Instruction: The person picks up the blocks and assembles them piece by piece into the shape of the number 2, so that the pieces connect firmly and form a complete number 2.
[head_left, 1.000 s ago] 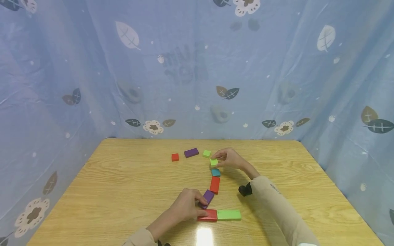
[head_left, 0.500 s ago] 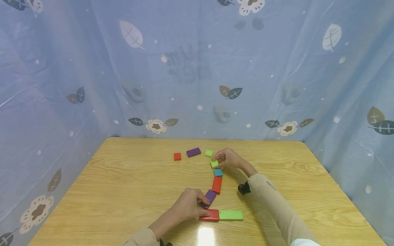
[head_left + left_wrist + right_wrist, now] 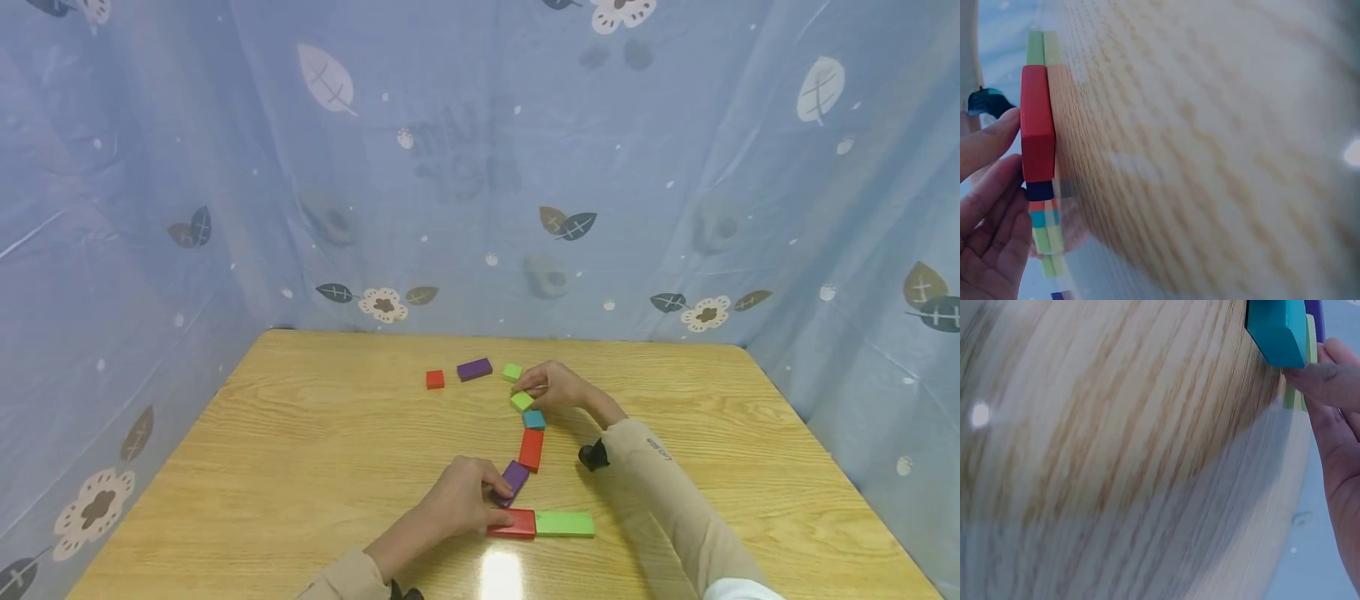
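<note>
In the head view, a curving row of flat coloured blocks runs across the table. My right hand (image 3: pixel 557 387) pinches a lime green block (image 3: pixel 522 402) between thumb and fingers, just behind a teal block (image 3: pixel 533 419). The right wrist view shows the teal block (image 3: pixel 1277 332) large, partly covering the green one. My left hand (image 3: pixel 459 497) rests its thumb on a red block (image 3: pixel 517 524) and its fingertips on a purple block (image 3: pixel 513 480). A longer green block (image 3: pixel 565 524) lies end to end with that red one. Another red block (image 3: pixel 531 450) sits between purple and teal.
Behind my right fingertips lies a second small lime block (image 3: pixel 513 372). Further left are a purple block (image 3: pixel 475 369) and a small red block (image 3: pixel 435 380). A blue patterned curtain (image 3: pixel 480 167) hangs along the far edge of the wooden table (image 3: pixel 315 433).
The lime block in my right hand has come down towards the table behind the teal block and turned slightly. My left hand stays on the red and purple blocks. The head view shifts slightly.
</note>
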Available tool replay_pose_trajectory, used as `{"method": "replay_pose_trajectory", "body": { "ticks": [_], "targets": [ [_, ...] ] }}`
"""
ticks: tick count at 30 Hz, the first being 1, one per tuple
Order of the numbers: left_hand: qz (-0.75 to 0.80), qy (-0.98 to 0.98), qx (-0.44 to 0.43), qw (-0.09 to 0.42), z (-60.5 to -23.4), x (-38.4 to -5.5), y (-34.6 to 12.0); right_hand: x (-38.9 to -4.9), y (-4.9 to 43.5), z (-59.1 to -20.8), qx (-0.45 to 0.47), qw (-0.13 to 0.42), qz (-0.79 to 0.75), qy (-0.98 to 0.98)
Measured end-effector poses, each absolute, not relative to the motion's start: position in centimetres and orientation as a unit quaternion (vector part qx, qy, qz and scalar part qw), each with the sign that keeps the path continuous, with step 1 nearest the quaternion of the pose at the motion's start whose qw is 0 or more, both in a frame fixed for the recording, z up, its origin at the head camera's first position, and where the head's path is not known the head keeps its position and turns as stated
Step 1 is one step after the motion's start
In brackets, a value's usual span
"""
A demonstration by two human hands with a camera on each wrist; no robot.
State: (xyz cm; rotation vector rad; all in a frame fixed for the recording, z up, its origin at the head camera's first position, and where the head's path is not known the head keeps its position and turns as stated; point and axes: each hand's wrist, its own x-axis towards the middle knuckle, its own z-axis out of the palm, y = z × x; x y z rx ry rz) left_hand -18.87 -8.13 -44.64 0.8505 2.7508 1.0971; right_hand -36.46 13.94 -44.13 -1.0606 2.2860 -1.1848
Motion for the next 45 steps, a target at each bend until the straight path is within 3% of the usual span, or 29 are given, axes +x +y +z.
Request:
{"method": "replay_pose_trajectory", "body": {
  "ticks": [9, 15, 21, 27, 31, 37, 45],
  "targets": [
    [0.357, 0.892, 0.276, 0.027, -44.7, -19.1, -8.1, -36.4, 14.0, -43.8, -0.369, 0.171, -0.418, 0.813],
    [0.363, 0.891, 0.272, 0.026, -44.5, -19.1, -8.1, -36.5, 14.8, -43.0, -0.369, 0.132, -0.433, 0.812],
    [0.370, 0.890, 0.263, 0.040, -44.6, -18.9, -8.1, -36.0, 15.5, -42.6, -0.258, 0.112, -0.531, 0.799],
    [0.375, 0.890, 0.256, 0.045, -45.0, -18.7, -8.2, -36.3, 14.0, -43.9, -0.126, 0.047, -0.592, 0.794],
    [0.375, 0.890, 0.256, 0.047, -45.3, -18.6, -8.1, -36.7, 12.5, -45.0, -0.071, 0.050, -0.608, 0.789],
    [0.369, 0.892, 0.259, 0.040, -45.2, -18.5, -7.9, -36.8, 11.1, -45.3, -0.078, 0.085, -0.560, 0.821],
    [0.360, 0.897, 0.256, 0.035, -44.8, -18.8, -8.0, -37.1, 10.2, -44.4, -0.091, 0.035, -0.463, 0.881]
  ]
}}
